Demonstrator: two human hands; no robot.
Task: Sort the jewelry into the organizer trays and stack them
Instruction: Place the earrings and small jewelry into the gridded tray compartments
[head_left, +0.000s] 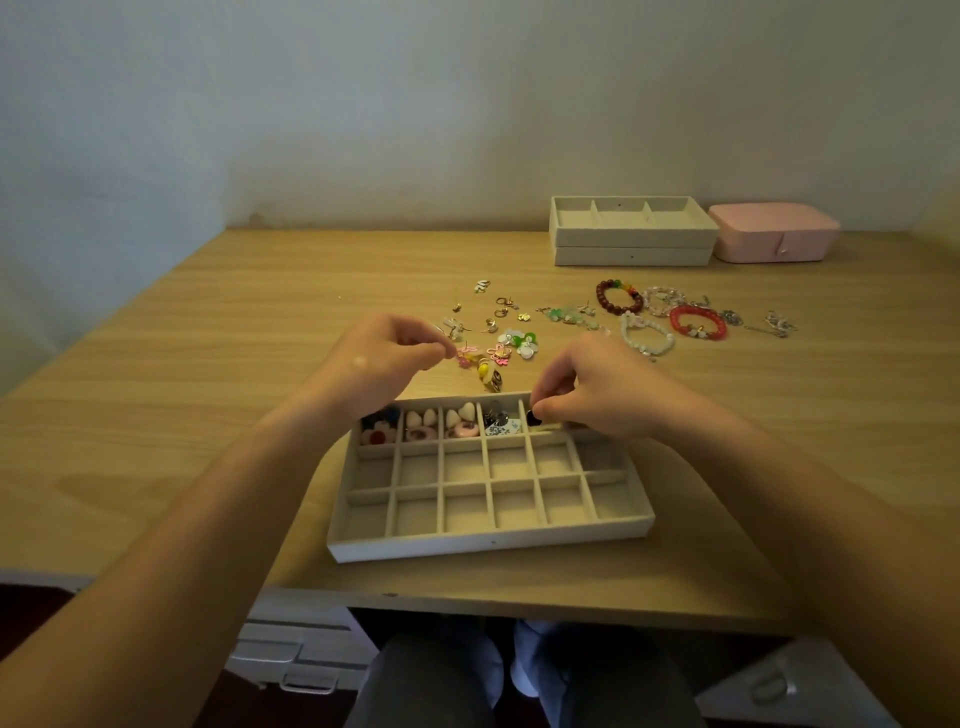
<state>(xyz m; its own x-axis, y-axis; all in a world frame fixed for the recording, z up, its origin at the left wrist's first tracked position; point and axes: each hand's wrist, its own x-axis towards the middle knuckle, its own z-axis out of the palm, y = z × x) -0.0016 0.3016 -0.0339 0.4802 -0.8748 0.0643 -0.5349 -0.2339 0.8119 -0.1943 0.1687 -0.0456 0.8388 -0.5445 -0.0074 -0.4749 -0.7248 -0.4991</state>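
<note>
desk edge: the front edge of the wooden desk (156, 389) sits just under the grid tray, so not much room is left to slide that tray closer.
grid tray: the beige compartment tray (488, 545) lies nearest. Four cells of its far row are filled with earrings; the two nearer rows look bare.
right hand: the right hand (587, 395) is clamped on a small dark earring (532, 417), pinched between thumb and fingertips right over the fifth cell of the far row.
left hand: the left hand (384, 358) is held just past the tray's far-left corner, and a pink earring (464, 358) seems to be pinched at its fingertips.
step: earring sorting, early on by the look of it.
next move: the dark piece probably just gets lowered and let go; the thin dividers should be cleared.
loose earrings (511, 338): scattered just behind the tray, easily knocked by a wrist.
bracelets (660, 317): spread further back to the right, not yet sorted.
stacked trays (631, 228): two are piled near the wall, beside a pink jewelry box (774, 231).
open room: plenty of bare desk is seen on the left.
</note>
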